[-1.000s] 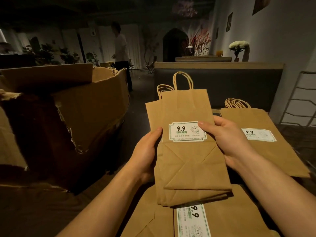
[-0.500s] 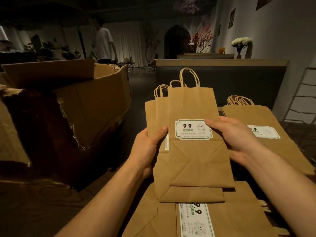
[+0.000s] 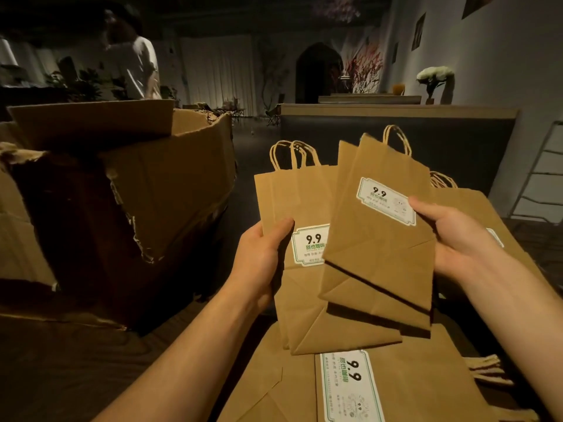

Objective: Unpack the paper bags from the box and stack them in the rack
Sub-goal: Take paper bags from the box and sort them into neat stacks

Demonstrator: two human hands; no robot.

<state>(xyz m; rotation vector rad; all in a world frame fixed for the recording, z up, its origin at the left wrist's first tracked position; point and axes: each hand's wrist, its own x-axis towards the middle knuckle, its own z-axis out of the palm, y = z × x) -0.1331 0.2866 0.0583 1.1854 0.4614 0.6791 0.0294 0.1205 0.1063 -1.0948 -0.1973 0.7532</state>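
Note:
My left hand (image 3: 263, 257) grips a small bundle of flat brown paper bags (image 3: 292, 296) by its left edge, thumb on the front near the "9.9" label. My right hand (image 3: 454, 239) pinches two more flat bags (image 3: 377, 254) by their right edge and holds them tilted to the right, fanned away over the left bundle. Twisted paper handles stick up from both bundles. The torn cardboard box (image 3: 158, 193) stands open on the left. A metal wire rack (image 3: 539, 178) leans at the far right edge.
A larger stack of paper bags (image 3: 405, 388) lies flat below my hands, and another stack (image 3: 518, 257) lies behind my right hand. A dark counter (image 3: 396, 138) runs across the back. A person (image 3: 134, 65) stands far off at the upper left.
My right hand has pulled the top bags off the bundle, up and to the right, tilting them. The left hand keeps the remaining bags. The person in the background moved.

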